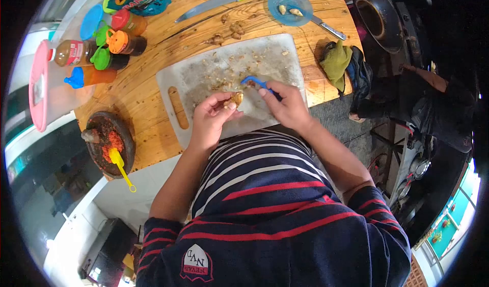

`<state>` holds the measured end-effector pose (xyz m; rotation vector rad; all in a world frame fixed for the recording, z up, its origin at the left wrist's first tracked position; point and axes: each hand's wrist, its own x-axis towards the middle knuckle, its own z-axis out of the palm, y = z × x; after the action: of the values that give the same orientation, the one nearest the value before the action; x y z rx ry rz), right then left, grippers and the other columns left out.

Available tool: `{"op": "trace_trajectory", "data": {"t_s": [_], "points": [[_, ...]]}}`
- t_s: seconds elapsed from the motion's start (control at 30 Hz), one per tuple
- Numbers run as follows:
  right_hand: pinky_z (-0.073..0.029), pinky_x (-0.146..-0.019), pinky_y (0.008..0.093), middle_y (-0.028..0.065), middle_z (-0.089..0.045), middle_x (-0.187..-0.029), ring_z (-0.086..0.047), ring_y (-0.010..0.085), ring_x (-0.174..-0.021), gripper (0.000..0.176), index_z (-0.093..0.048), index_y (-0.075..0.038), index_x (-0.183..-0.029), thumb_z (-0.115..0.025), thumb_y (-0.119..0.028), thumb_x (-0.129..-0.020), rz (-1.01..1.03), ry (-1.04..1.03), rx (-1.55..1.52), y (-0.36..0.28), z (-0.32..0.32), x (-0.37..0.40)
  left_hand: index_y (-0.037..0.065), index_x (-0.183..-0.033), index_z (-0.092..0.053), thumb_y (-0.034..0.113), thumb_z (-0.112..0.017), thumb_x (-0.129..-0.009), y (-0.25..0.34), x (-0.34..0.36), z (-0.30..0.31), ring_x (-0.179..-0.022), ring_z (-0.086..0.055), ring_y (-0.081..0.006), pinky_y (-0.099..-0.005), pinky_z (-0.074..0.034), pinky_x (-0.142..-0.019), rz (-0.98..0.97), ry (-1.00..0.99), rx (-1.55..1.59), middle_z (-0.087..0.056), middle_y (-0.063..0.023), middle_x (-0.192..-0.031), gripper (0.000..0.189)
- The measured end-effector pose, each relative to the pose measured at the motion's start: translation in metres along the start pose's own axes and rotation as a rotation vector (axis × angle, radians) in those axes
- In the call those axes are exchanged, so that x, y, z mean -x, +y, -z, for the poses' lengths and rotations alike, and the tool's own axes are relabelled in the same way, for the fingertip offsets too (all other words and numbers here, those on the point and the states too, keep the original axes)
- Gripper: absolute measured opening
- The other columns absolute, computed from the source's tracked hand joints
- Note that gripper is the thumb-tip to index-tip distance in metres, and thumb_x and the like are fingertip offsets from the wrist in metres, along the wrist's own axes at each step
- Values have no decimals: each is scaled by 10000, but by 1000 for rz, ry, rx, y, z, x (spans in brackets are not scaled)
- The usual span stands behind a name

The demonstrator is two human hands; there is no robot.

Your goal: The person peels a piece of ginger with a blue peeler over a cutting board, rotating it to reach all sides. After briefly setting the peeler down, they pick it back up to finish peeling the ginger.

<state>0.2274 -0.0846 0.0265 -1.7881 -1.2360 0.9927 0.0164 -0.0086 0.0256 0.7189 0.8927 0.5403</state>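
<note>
My left hand (214, 114) grips a knobbly brown root (234, 100), which looks like ginger and is partly peeled to a pale yellow. In my right hand (286, 104) is a blue peeler (253, 79), its head a little above and to the right of the root, apart from it. Both hands are over the near part of a white cutting board (277, 50), strewn with peel scraps (224, 68). Beyond the board lie several unpeeled root pieces (236, 29). A blue plate (275, 1) at the back holds two pale peeled pieces (296, 12).
A long knife (214, 5) lies at the back; a smaller knife (328, 28) rests on the plate. Sauce bottles (97, 76) stand left, near a stone mortar (97, 120) with red paste and a yellow spoon (117, 159). Cloths (336, 65) hang at the right edge. Another person (428, 98) is at right.
</note>
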Motion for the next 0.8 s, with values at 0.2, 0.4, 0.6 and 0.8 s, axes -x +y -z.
{"op": "trace_trajectory", "data": {"t_s": [0.2, 0.4, 0.6, 0.8], "points": [[-478, -590, 426, 181, -627, -780, -623, 367, -672, 180, -668, -24, -924, -683, -204, -937, 151, 3, 28, -17, -11, -1, -99, -1215, -594, 49, -676, -947, -5, -2, 0, -891, -700, -211, -360, -603, -851, 27, 56, -88, -677, -136, -1059, 316], [-504, -619, 446, 167, -647, -803, -650, 387, -729, 176, -675, -37, -919, -714, -208, -906, 251, 35, 121, -19, -7, -3, -111, -1222, -612, 57, -686, -946, -3, 1, 2, -852, -708, -205, -331, -588, -801, 6, 21, -117, -702, -148, -1024, 331], [-498, -621, 452, 162, -643, -792, -647, 381, -726, 200, -673, -40, -910, -699, -239, -917, 234, 16, 171, -9, -9, -4, -117, -1221, -611, 60, -685, -949, -6, -1, 6, -849, -694, -177, -321, -593, -787, -2, 23, -174, -707, -144, -1047, 333], [-501, -631, 452, 160, -649, -802, -650, 378, -737, 216, -680, -52, -914, -689, -268, -924, 213, 12, 189, -6, -6, -2, -105, -1219, -619, 54, -666, -960, -11, -1, 6, -843, -683, -165, -313, -603, -797, 5, 48, -154, -698, -145, -1076, 308]]}}
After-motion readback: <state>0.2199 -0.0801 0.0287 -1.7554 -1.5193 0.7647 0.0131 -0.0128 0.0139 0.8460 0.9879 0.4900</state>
